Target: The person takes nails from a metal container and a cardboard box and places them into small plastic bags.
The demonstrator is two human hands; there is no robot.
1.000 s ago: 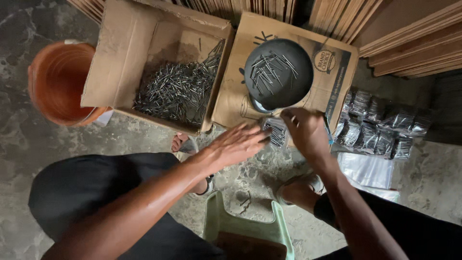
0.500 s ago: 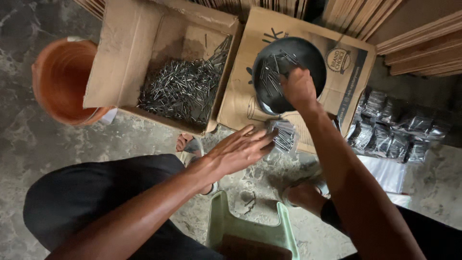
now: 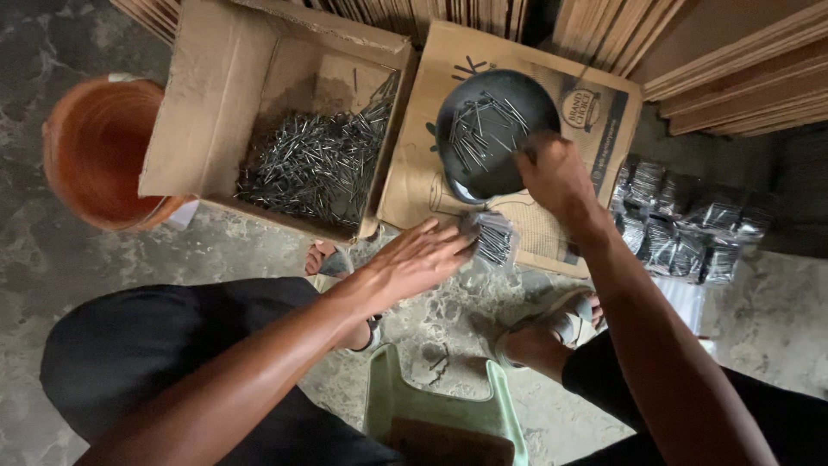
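Note:
My left hand (image 3: 420,258) holds a small clear plastic bag of nails (image 3: 493,236) by its edge, just in front of a flattened cardboard sheet (image 3: 604,103). My right hand (image 3: 556,175) reaches over the right rim of a dark round bowl (image 3: 470,185) that lies on that sheet, with its fingers pinched around a few loose nails (image 3: 483,129) there. An open cardboard box (image 3: 207,112) to the left holds a heap of several steel nails (image 3: 315,164).
An orange bucket (image 3: 99,151) stands at the far left. Several filled nail bags (image 3: 690,224) lie in a pile at the right. Wooden planks (image 3: 707,52) are stacked along the back. A green plastic stool (image 3: 440,410) sits between my knees on the concrete floor.
My right hand has moved from the small bag up to the bowl's rim. My left hand has stayed at the bag, now gripping its edge.

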